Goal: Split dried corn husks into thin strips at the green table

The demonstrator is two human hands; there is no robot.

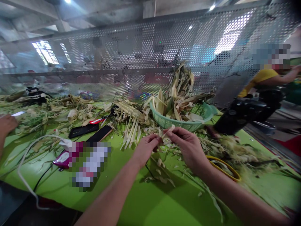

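Observation:
Both of my hands meet over the green table (145,201), in front of a basket. My left hand (147,147) is closed, its thumb and fingers pinching a pale strip of dried corn husk (164,135). On the other side my right hand (184,142) pinches the same piece between thumb and fingers. Below them small pale husk scraps (160,163) lie on the table. Just behind stands the mint-green plastic basket (188,125), heaped with dried corn husks (175,100). A fan of narrow husk strips (130,133) lies left of my hands.
To the left are two dark phones (100,135), red-handled scissors (97,120), a purple power bank (64,157) and a white cable (22,163). A yellow ring (227,168) sits by my right forearm. Another person's hand (8,124) is far left. A perforated metal screen (131,53) rises behind.

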